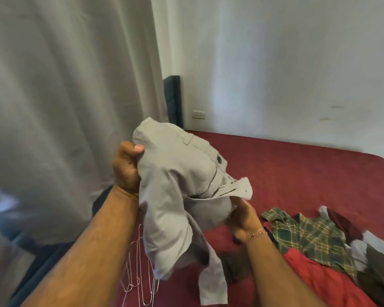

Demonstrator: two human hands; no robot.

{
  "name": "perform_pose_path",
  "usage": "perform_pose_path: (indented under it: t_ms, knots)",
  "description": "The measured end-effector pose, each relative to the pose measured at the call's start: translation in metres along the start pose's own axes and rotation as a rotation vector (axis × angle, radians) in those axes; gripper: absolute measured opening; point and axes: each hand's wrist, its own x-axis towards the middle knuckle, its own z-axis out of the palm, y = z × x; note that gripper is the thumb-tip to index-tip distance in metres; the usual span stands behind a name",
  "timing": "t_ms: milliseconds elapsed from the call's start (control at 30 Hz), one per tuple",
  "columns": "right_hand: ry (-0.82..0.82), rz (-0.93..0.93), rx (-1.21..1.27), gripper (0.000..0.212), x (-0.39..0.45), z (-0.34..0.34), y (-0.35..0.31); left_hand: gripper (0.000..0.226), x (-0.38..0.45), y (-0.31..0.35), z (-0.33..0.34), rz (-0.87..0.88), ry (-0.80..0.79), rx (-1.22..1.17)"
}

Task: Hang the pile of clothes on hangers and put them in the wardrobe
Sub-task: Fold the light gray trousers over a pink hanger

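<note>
1. In the head view, your left hand [126, 168] is raised above the bed edge, its grip closed tight, fingers and thumb curled round a bunched fold of the light grey cotton trousers [177, 196]
2. Your right hand [244, 220], with a thin pinkish bracelet [256, 234] at the wrist, holds the same trousers lower down, near the open zip; its grip is curled into the cloth under the waistband flap, though motion blur hides the exact finger placement
3. The trousers hang in the air between your two hands, waistband up, dark button and zip facing you, one leg trailing down to the dark red bedspread [297, 169]
4. A bundle of thin pale wire hangers [140, 282] lies on the bedspread just below your left forearm, partly behind the hanging trouser leg
5. To your right on the bed lies the pile of clothes: a green checked shirt [308, 235], a bright red garment [315, 275] touching it in front, and dark maroon and grey pieces beyond
6. A pale grey curtain [64, 107] fills the left side, with a dark blue headboard [173, 100] beside it against the white wall [286, 63]
</note>
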Motion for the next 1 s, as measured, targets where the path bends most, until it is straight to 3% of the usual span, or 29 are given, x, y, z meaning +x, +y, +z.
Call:
perform_pose_path:
  t_ms: [33,167,267,333,433,500,600,700,833,900,1000]
  knots:
    - [-0.005,-0.06,-0.003,0.095,0.004,0.005,-0.013,0.012,-0.002,0.007,-0.011,-0.046,-0.017,0.03]
    - [-0.087,-0.303,-0.062,0.096,0.003,0.016,-0.09,0.042,-0.008,0.022,-0.07,-0.269,-0.11,0.342]
    - [-0.153,-0.395,-0.135,0.067,-0.011,0.027,-0.142,0.062,-0.009,0.013,-0.118,-0.458,-0.047,0.491]
    - [-0.178,-0.437,-0.173,0.046,-0.019,0.033,-0.166,0.059,-0.007,0.001,-0.135,-0.575,0.029,0.491]
    - [-0.155,-0.515,-0.258,0.039,-0.034,0.041,-0.196,0.038,-0.005,-0.02,-0.131,-0.769,0.014,0.607]
    - [-0.14,-0.549,-0.341,0.032,-0.043,0.045,-0.212,0.019,-0.001,-0.034,-0.117,-0.769,-0.053,0.712]
    - [-0.068,-0.604,-0.487,0.02,-0.057,0.048,-0.236,0.028,0.011,-0.045,-0.09,-0.624,-0.111,0.733]
    - [-0.033,-0.692,-0.506,0.008,-0.072,0.045,-0.257,0.027,0.028,-0.052,-0.057,-0.684,-0.075,0.677]
    - [-0.101,-0.784,-0.504,0.017,-0.1,0.051,-0.287,0.043,0.037,-0.059,-0.014,-0.786,-0.209,0.879]
    - [-0.09,-0.834,-0.566,0.021,-0.115,0.061,-0.3,0.027,0.037,-0.06,0.003,-0.738,-0.311,0.936]
    - [-0.02,-0.876,-0.713,0.019,-0.135,0.067,-0.324,0.014,0.043,-0.059,0.017,-0.579,-0.239,0.782]
